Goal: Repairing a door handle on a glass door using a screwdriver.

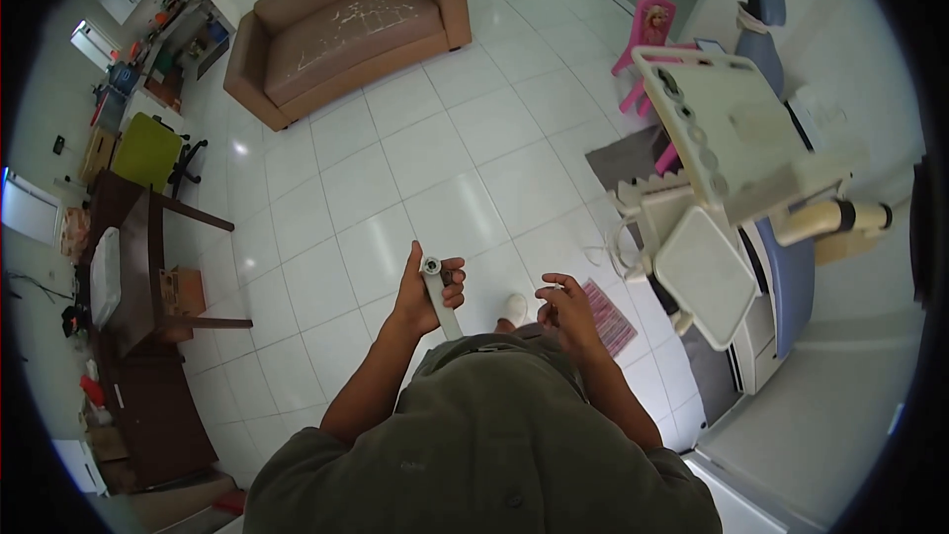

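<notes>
1. Head view, far left: a dark wooden table (138,267) stands by the wall, with a lime-green chair (148,150) just behind it.
2. Further back, a brown sofa (351,25) sits on the white tiled floor (445,168).
3. Near the middle, the left hand (423,297) is closed around a flat grey tool (441,299), held upright in front of the body; its round end pokes out above the fingers.
4. Just right of it, the right hand (565,311) is raised with fingers curled loosely; whether it pinches anything is too small to tell.
5. Right side: a white dental unit tray (732,124) on its arm, beside a blue dental chair (791,277).
</notes>
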The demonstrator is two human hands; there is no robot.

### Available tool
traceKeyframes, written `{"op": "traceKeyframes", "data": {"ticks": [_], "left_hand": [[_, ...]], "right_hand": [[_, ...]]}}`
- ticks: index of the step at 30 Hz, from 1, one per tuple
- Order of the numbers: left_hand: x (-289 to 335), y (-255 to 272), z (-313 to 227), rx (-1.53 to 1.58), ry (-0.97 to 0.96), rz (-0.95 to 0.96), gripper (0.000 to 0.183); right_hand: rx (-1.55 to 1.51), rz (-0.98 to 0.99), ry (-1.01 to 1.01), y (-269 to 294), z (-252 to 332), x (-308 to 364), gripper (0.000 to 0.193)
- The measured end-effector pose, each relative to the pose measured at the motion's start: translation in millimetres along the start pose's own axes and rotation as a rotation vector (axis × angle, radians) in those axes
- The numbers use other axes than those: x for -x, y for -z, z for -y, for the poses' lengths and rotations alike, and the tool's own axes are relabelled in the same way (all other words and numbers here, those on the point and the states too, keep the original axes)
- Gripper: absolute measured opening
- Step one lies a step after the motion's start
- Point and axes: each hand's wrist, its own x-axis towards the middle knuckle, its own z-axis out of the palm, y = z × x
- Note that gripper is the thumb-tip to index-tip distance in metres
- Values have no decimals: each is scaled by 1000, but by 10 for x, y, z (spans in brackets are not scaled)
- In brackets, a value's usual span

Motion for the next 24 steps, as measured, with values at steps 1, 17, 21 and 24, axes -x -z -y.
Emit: {"op": "traceKeyframes", "data": {"ticks": [1,17,21,24], "left_hand": [[-112,-27,-101,6,-4,0,60],[-2329,173,-2406,233,-366,-112,55],[-3328,-196,-3156,141,-203,-168,53],[-4089,-694,-3665,-50,-76,-148,52]], "right_hand": [[6,2,-2,-38,133,-171,36],[1538,-17,130,767,527,-3985,44],[1360,-259,-94,1239,748,-4090,41],[1112,-456,-334,1415,941,-4112,39]]}}
